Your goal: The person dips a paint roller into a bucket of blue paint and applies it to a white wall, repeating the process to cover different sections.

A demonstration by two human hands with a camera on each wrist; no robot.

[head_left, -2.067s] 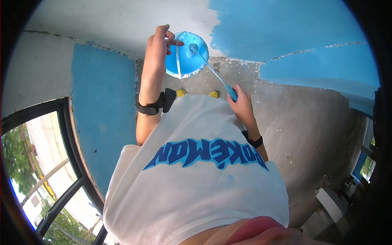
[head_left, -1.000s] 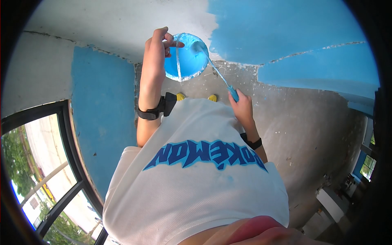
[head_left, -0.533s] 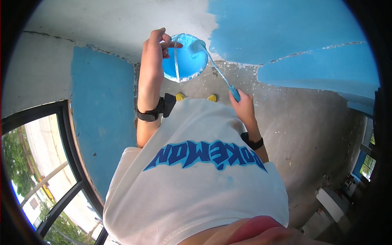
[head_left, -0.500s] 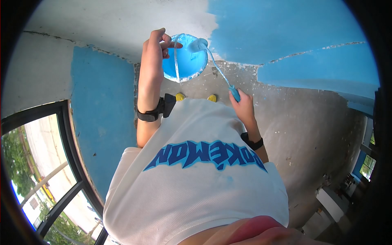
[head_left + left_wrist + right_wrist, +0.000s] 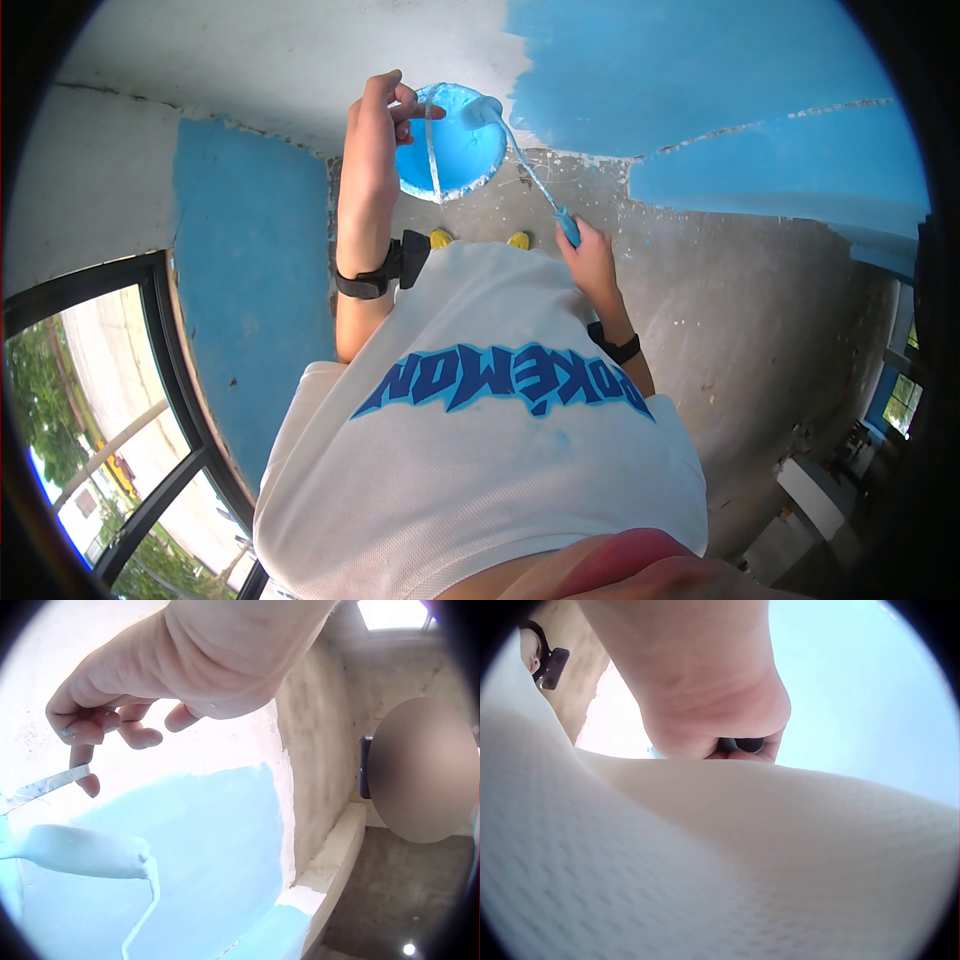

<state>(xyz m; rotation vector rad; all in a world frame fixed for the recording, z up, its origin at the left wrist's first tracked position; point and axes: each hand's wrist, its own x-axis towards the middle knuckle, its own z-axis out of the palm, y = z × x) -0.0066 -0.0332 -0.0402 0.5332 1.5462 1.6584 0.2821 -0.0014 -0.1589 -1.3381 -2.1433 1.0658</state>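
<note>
While the head view looked down on the work, the long-handled paint roller (image 5: 484,111), with its light-blue coated sleeve, thin bent rod and blue grip, had its sleeve over the far right side of the round blue bucket (image 5: 475,187) with a paint-crusted rim. The person's right hand (image 5: 593,260) was wrapped around the blue grip. The left hand (image 5: 376,125) had its fingers bent, one hooked at the narrow, paint-smeared white strip (image 5: 434,160) that crossed the bucket's mouth. Whether the bucket touched the grey floor (image 5: 740,290) could not be told.

In the left wrist view, that finger passed behind the strip, its tip showing below, and the wet sleeve lay just beneath, apart from the fingers. The roller was probably light but sleeve-heavy, with a stiff rod and a soft, slippery sleeve, so the clean end of the grip seemed the place to hold. The bucket was likely heavy and prone to slop; its strip looked slick.

In the right wrist view, white mesh fabric (image 5: 667,847) blocked much, but the fingers curled around the grip's dark end.
</note>
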